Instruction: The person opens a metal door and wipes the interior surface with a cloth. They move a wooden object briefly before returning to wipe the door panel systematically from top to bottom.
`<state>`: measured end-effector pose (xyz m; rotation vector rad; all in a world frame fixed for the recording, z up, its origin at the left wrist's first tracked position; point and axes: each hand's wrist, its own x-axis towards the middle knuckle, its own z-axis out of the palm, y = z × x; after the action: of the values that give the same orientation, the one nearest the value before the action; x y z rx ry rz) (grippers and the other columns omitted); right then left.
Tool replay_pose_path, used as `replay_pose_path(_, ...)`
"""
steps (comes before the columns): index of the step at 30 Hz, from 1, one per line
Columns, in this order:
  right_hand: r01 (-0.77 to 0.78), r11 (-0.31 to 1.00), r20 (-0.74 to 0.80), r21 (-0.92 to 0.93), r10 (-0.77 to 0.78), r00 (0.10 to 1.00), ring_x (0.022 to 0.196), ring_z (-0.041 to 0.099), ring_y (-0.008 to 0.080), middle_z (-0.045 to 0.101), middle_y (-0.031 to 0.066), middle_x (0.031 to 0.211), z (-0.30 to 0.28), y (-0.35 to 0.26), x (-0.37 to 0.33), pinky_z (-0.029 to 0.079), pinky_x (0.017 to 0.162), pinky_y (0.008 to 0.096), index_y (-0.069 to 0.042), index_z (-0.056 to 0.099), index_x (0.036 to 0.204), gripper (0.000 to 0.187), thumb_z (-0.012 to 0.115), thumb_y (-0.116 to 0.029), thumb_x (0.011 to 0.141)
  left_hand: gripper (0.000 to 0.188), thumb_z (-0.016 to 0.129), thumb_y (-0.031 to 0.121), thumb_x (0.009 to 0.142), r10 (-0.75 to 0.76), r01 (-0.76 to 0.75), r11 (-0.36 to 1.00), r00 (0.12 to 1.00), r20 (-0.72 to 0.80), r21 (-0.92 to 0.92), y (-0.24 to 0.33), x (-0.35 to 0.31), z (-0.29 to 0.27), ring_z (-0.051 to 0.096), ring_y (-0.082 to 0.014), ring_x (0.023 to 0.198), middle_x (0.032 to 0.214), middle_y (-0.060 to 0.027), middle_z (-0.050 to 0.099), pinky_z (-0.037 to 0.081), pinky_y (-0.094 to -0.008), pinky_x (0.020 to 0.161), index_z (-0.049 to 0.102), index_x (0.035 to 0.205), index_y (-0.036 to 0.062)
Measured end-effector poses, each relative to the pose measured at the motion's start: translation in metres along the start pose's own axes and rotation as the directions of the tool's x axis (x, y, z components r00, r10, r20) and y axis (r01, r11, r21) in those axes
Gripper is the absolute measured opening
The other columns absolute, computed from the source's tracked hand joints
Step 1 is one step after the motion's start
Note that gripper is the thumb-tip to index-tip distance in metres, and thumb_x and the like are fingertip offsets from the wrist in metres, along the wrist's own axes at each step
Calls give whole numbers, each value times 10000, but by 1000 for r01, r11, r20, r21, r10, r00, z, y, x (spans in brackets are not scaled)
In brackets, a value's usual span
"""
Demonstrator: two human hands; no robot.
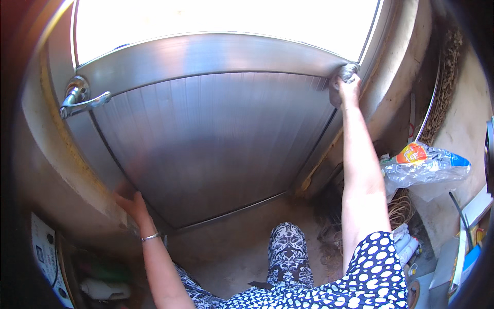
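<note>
In front of me stands a metal door [216, 139] with a brushed silver lower panel and a bright pane above. My right hand [348, 91] is stretched up to the right end of the door's middle rail. Its fingers are closed round a grey crumpled rag [349, 71], which is pressed against the metal near the pane's lower corner. Low on the left, my left hand [135, 207] has thumb and fingers apart, at the edge of the door frame, and nothing shows in it. A shiny lever handle [85, 100] sits on the door's left side, above that hand.
On the right are a clear plastic bag [427, 172] with coloured print, coiled cord [401, 210] and several rolled items [407, 247]. A dried-stalk bundle [446, 87] leans on the wall there. A white control panel [47, 255] and a pale bottle-like object [105, 289] are at lower left.
</note>
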<state>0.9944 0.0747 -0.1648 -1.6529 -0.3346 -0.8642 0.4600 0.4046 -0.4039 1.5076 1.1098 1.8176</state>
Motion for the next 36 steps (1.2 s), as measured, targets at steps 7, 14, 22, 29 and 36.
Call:
replay_pose_path(7,794,608,60,21,-793,606,1202,416,349,473,184,1216,15,-134,-134,316,1044,433,-61,409,1264,535,655,-59,788,529,495,-144,691,-17,20,997,999,40,-69,13,2,-7,473,-242,1128,1187,-134,470,346,-366,1001,410,1197,-17)
replay_pose_path(14,930,340,169,143,-934,316,1204,376,344,425,125,1283,33,-243,-222,312,1003,485,-106,512,1201,575,590,35,649,617,550,-70,693,-61,64,997,996,61,-53,4,1,-9,439,-269,1192,1277,-176,442,312,-388,1035,366,1282,-45)
replay_pose_path(22,916,82,24,392,-997,79,1241,399,278,513,31,1204,62,-311,-268,267,1069,488,-174,546,1139,396,565,-87,753,467,605,-34,760,81,-69,994,985,150,-82,-8,8,-4,525,-230,1118,1227,-140,543,400,-365,971,483,1212,-28)
replay_pose_path(29,967,73,120,246,-992,44,1261,405,235,536,-21,1216,39,-243,-211,254,1079,509,-245,565,1093,353,582,-105,770,474,615,-15,766,69,-59,969,997,-33,239,-11,4,-2,510,-258,1124,1238,-152,524,376,-375,992,472,1218,-39)
replay_pose_path(36,942,321,226,94,-929,294,1265,367,327,425,104,1316,15,-122,-133,273,1044,518,-168,446,1242,548,573,-5,734,537,597,4,747,78,-87,993,991,111,80,-54,27,-11,496,-267,1141,1238,-158,514,369,-379,1002,451,1264,-16)
